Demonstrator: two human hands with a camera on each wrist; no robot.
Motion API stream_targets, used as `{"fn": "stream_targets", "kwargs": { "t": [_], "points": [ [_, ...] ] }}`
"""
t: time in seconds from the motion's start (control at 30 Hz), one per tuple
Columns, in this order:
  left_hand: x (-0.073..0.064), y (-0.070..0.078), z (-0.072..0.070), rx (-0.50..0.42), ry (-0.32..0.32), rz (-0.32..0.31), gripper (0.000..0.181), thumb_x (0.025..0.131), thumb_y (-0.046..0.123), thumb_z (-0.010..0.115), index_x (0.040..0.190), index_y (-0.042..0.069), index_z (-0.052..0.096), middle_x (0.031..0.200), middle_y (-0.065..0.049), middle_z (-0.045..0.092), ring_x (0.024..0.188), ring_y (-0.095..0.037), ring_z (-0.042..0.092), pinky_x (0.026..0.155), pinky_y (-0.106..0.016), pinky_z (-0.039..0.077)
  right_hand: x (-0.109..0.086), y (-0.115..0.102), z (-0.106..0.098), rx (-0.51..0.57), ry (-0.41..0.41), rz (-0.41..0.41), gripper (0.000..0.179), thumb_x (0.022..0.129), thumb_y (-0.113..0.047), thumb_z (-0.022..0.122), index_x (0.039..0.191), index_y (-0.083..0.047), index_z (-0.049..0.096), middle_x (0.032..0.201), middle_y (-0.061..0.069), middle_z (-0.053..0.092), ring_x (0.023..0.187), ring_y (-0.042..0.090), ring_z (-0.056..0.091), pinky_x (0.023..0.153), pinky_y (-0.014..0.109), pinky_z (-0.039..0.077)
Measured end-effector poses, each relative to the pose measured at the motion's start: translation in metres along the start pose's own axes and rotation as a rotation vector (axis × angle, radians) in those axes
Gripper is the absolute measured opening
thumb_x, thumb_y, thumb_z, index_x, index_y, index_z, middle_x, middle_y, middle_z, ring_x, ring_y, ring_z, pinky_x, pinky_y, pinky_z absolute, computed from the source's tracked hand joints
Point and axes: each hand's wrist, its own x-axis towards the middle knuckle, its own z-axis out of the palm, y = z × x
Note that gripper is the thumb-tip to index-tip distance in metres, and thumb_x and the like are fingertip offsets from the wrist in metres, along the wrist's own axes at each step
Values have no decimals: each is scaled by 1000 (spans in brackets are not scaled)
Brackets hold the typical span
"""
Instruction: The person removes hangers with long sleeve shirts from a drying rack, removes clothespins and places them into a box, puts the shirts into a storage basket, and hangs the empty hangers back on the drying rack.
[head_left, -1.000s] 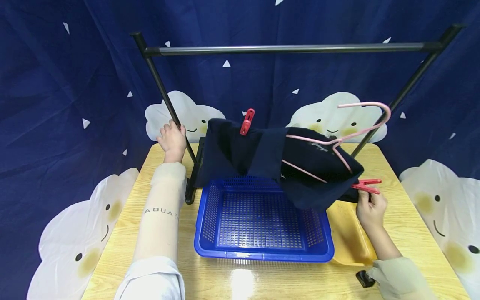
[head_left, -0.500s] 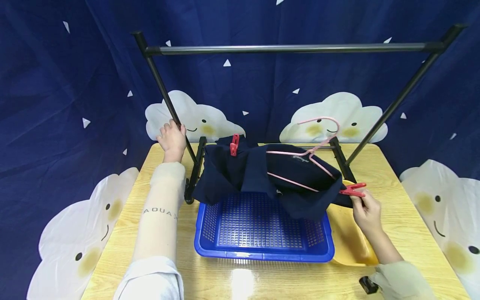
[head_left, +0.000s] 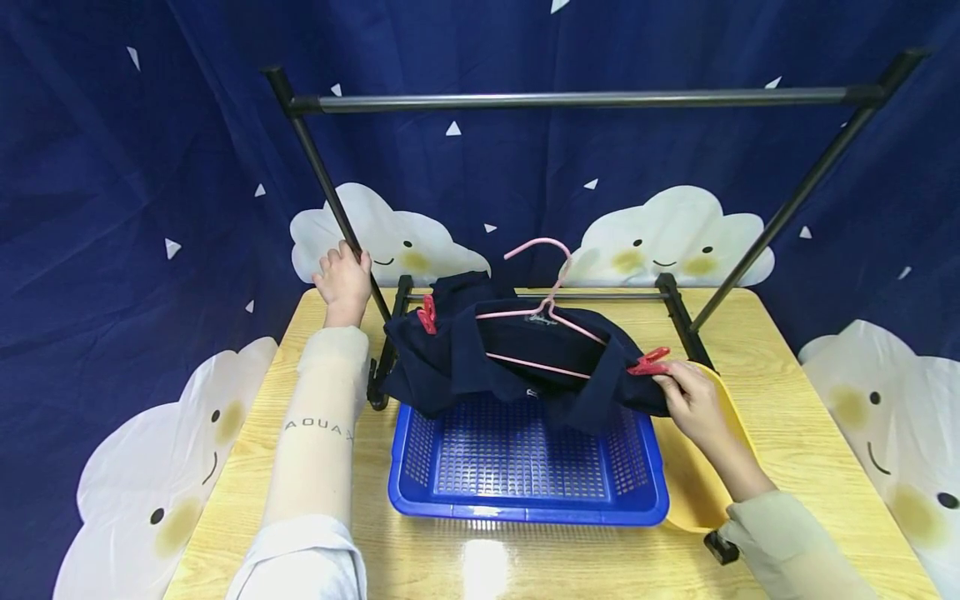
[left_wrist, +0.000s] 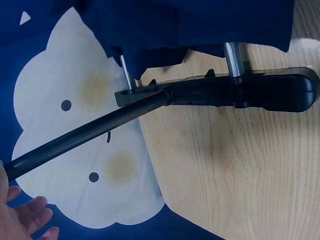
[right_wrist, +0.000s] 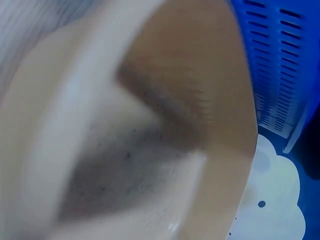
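Note:
My left hand (head_left: 345, 282) rests against the black left post (left_wrist: 90, 132) of a clothes rack, its fingers relaxed and clear of the post in the left wrist view. With my right hand (head_left: 693, 404) I pinch the edge of a dark navy shirt (head_left: 491, 362) beside a red clothespin (head_left: 648, 364); whether the fingers also grip the clothespin I cannot tell. A pink hanger (head_left: 551, 310) sits inside the shirt's neck, hook upward. Another red clothespin (head_left: 427, 315) is on the shirt's left shoulder. The right wrist view does not clearly show the right hand.
Below the shirt stands a blue perforated basket (head_left: 525, 510). A yellow tub (head_left: 738, 417) is right beside it. The rack's bar (head_left: 585, 99) spans above, and its black foot (left_wrist: 285, 92) stands on the wooden table (head_left: 420, 558). A dark patterned curtain hangs behind.
My right hand has moved left, carrying the shirt, hanger and clothespins leftward and lower over the basket. The hanger hook has shifted left too. My left hand has stayed at the post.

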Motion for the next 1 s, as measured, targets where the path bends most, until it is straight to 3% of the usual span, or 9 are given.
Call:
{"fn": "stream_targets", "kwargs": {
  "t": [0.13,0.23,0.53,0.77,0.83,1.0],
  "points": [
    [0,-1,0,-6,3,0,51,98,39,28,132,1,35,121,-22,46,116,-39,40,90,-55,31,2,4,8,-17,-60,36,2,82,1,61,81,1,62,75,12,61,72,19,52,70,26,36],
    [0,-1,0,-9,5,-4,52,98,40,29,133,2,34,122,-22,46,116,-39,39,91,-55,30,3,9,15,-32,-90,33,4,80,4,62,81,0,62,75,12,62,71,24,53,70,29,37],
    [0,-2,1,-4,-6,-7,53,98,40,28,134,2,33,123,-22,45,116,-39,39,91,-55,31,-1,23,28,-69,-128,-16,10,83,-7,61,83,3,61,75,15,62,70,29,55,69,35,35],
    [0,0,1,-7,8,-5,51,98,38,30,132,1,34,122,-23,45,116,-39,39,90,-55,31,-2,24,28,-244,-225,-94,44,97,-37,38,88,0,60,80,14,63,72,31,55,70,43,37],
    [0,0,1,-12,13,-5,51,98,38,31,132,1,35,121,-23,46,115,-39,40,90,-55,31,-2,23,28,-285,-244,-94,42,97,-37,37,89,-2,59,81,13,63,73,30,54,70,43,37],
    [0,0,2,-14,18,0,50,98,38,31,131,1,36,120,-23,46,114,-40,41,90,-55,32,-2,21,28,-358,-271,-83,18,91,-22,51,88,-6,56,78,10,60,71,27,51,69,43,36]
  ]
}}
